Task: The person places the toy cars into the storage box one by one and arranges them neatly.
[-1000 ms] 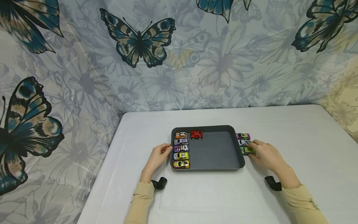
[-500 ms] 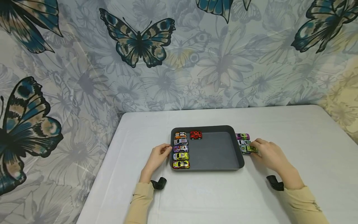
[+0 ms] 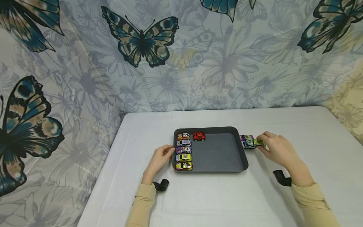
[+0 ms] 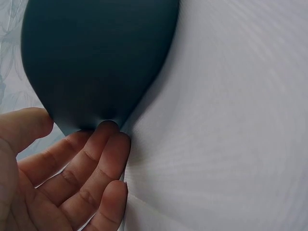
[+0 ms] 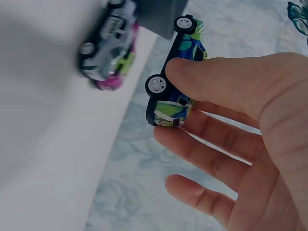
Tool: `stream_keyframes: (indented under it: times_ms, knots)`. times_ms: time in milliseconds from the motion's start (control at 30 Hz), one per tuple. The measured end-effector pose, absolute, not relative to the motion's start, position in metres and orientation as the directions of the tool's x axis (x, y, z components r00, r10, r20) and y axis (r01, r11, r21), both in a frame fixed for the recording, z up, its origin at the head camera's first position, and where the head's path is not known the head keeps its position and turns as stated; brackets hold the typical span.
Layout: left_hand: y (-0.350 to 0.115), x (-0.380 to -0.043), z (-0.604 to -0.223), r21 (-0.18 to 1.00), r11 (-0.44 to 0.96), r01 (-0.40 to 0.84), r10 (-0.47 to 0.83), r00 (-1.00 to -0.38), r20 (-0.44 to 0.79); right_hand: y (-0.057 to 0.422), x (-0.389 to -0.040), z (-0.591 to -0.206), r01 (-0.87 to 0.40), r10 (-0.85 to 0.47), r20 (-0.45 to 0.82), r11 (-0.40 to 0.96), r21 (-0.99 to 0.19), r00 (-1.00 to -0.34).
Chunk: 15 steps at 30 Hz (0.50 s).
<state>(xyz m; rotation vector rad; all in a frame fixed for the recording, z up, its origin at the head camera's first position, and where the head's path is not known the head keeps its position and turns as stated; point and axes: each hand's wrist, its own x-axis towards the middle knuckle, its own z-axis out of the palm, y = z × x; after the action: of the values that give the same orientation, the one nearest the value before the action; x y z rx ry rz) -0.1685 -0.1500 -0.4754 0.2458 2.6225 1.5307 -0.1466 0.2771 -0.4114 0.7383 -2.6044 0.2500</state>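
Observation:
My right hand [image 3: 279, 149] pinches a green and blue toy car [image 5: 180, 72] between thumb and fingers, lifted beside the tray's right end. Just behind it on the table are a white and grey toy car [image 5: 108, 45] and a purple and green one [image 3: 246, 137], both partly overlapped in the head view. At the opposite end, my left hand [image 3: 159, 159] holds the dark grey tray [image 3: 218, 154] by its left rim, thumb at the rim and fingers against the outer wall.
Inside the tray, several toy cars [image 3: 183, 150] form a column along the left wall, with a red toy car [image 3: 199, 136] near the back wall. The tray stands on a white-covered table [image 3: 210, 198]. A butterfly-patterned wall covering [image 3: 215, 63] rises behind the table.
My right hand has lifted the green toy car from the front of the right-hand row, moving it back and slightly right. My left hand stays at the tray's rim.

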Motion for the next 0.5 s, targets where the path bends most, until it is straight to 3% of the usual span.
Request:
stream_keyframes:
  times_ms: [500]
  knots:
    - [-0.151,-0.170,-0.477,0.867,0.492,0.081,0.188,-0.982,-0.015,0.249,-0.165,-0.391,-0.561,-0.499,0.414,0.827,-0.035,-0.761]
